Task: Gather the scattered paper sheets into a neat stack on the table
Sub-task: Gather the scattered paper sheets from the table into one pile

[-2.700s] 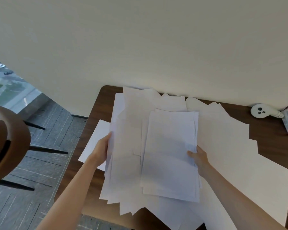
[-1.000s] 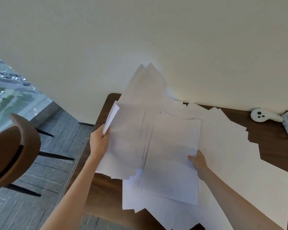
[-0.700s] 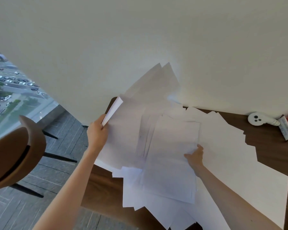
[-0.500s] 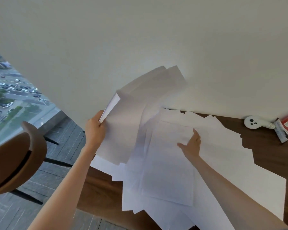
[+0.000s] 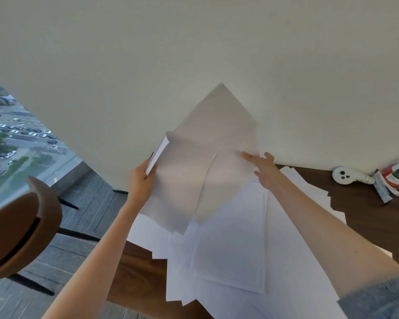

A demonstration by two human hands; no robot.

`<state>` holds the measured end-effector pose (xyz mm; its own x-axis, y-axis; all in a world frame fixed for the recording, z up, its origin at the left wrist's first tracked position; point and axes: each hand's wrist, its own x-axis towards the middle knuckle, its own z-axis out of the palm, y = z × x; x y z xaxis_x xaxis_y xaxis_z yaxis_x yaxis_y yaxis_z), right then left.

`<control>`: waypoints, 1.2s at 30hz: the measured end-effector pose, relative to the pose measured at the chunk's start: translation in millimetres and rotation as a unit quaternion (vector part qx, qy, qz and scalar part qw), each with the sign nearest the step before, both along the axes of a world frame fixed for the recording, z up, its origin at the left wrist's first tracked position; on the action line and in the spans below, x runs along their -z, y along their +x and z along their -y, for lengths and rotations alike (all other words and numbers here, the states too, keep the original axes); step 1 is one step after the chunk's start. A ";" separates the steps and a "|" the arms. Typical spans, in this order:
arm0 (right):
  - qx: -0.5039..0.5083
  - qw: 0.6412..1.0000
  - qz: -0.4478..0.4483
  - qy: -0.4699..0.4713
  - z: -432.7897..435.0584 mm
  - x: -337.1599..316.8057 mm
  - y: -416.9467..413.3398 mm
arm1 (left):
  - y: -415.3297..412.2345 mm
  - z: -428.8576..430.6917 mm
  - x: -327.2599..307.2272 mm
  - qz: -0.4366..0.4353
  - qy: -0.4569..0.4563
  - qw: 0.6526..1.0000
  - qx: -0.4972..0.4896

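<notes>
Fingers (image 5: 248, 155) of our right hand (image 5: 264, 168) straight beside lifted bundle of white paper sheets (image 5: 194, 162) | left hand (image 5: 140, 180) pinches its edge, likely for squaring | loose white sheets (image 5: 228, 249) cover dark wooden table (image 5: 366, 210)

White paper sheets (image 5: 228, 249), dark brown wood-grain table (image 5: 373, 217), cream wall (image 5: 194, 54), grey plank floor (image 5: 83, 203), tan chair (image 5: 16, 231)

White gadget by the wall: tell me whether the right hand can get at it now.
Probably yes. The right hand is open and holds nothing, and only table and flat sheets lie between it and the gadget.
</notes>
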<state>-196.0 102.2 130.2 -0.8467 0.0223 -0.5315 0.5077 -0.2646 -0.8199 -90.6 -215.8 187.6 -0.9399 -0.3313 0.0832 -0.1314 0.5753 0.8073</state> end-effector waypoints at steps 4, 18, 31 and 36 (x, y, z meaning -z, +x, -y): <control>0.030 0.997 0.065 0.000 -3.7 31.0 16.6 | -1.1 -2.6 7.2 0.017 0.024 1.000 0.007; -0.023 0.961 -0.074 0.266 -51.6 45.2 9.2 | -22.1 0.8 28.7 0.103 0.029 0.991 0.078; -0.106 0.966 -0.123 0.200 -50.3 3.1 -27.2 | -42.0 1.2 52.8 0.170 0.050 0.979 0.098; 0.030 0.979 -0.113 0.168 -48.8 18.8 -22.9 | -47.9 1.7 59.7 0.161 0.076 0.983 0.046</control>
